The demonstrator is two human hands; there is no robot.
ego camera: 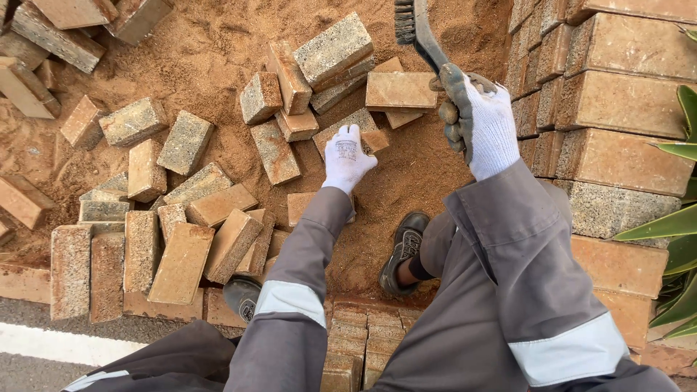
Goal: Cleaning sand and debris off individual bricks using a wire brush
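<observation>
From the head camera we look down on our own two arms in grey work sleeves with pale reflective bands, both hands in white knitted gloves. Our right hand (481, 123) is clenched around the dark handle of a wire brush (415, 29), whose black bristle head points away from us near the top edge, above the sand. Our left hand (347, 156) reaches forward and rests its fingers on a small tan and grey speckled paving brick (356, 127) lying flat on the orange sand bed (406, 181); we cannot tell whether the fingers close around it or only press on it. That brick sits just beside a loose heap of rectangular paving bricks (319, 65), some tilted on one another. To our left lie more scattered bricks (181, 247), several side by side. On the right rises a stacked wall of reddish paving bricks (617, 101), with green pointed leaves (675, 225) at its edge. Our dark shoes (403, 250) stand on the sand
</observation>
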